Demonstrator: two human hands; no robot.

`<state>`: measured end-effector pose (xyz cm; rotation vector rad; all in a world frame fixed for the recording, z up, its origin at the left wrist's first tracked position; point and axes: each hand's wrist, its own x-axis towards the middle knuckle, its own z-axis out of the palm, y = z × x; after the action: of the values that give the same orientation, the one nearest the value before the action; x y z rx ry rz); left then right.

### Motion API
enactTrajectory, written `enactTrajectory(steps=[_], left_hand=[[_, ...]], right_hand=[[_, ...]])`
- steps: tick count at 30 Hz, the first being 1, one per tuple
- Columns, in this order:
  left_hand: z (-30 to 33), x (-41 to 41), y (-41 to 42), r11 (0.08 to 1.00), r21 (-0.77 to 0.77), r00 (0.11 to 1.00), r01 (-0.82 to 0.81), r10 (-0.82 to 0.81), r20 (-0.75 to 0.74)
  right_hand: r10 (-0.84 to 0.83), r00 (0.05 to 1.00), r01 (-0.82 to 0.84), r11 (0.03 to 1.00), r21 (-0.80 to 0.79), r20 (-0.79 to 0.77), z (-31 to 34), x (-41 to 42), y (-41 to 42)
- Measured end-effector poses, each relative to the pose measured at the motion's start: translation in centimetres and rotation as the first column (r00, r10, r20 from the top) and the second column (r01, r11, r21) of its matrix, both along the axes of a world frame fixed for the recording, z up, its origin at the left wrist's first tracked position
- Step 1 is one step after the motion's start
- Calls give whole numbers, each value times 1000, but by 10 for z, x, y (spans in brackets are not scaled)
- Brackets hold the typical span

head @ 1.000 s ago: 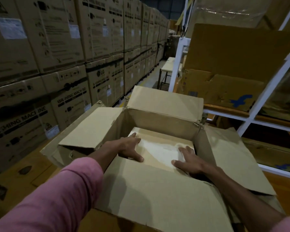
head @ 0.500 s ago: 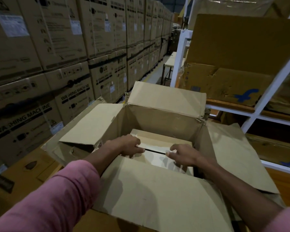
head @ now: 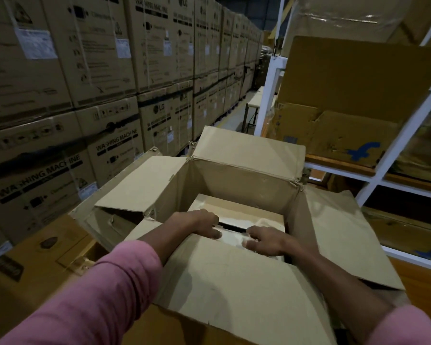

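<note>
Head view: the flat pack (head: 237, 211) lies low inside the big open box (head: 234, 178), straight in front of you. Its long side runs left to right, across your arms. Your left hand (head: 199, 224) and right hand (head: 264, 241) both curl fingers round its near edge, so each grip holds the pack, and both are just as near. The box sits on brown cartons (head: 47, 250); washing machine boxes (head: 110, 150) stand left, a white rack (head: 266, 95) right
</note>
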<state>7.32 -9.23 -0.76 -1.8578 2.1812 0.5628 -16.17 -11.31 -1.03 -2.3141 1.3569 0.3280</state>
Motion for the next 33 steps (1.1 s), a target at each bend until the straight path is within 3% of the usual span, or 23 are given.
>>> enactTrajectory(steps=[6, 10, 12, 14, 16, 19, 23, 27, 33], left_hand=[[5, -5, 8, 999, -27, 1000, 17, -17, -4], [22, -9, 14, 945, -328, 999, -5, 18, 35], [37, -17, 19, 857, -515, 998, -30, 50, 26], [50, -26, 21, 804, -591, 997, -71, 75, -18], [58, -34, 25, 841, -535, 996, -78, 84, -14], [49, -40, 31, 956, -292, 999, -18, 31, 39], [28, -34, 40, 998, 1, 998, -58, 58, 4], [22, -28, 39, 997, 2, 996, -83, 83, -41], [19, -38, 31, 998, 56, 998, -42, 44, -36]], right_hand=[[-83, 997, 83, 992, -96, 4, 2, -2, 6], [-112, 954, 200, 929, -312, 279, 30, -4, 12], [-151, 864, 265, 948, -178, 481, 48, -4, 17], [-269, 808, 213, 963, 166, 524, 61, -2, 24], [-227, 878, 106, 951, 291, 421, 66, 3, 30], [-22, 970, -21, 984, 177, 240, 53, 11, 30], [4, 997, -22, 973, 230, 76, 29, 18, 20], [115, 992, -105, 980, 166, -56, 9, 29, 10], [84, 996, -86, 991, -102, -25, -13, 32, -11]])
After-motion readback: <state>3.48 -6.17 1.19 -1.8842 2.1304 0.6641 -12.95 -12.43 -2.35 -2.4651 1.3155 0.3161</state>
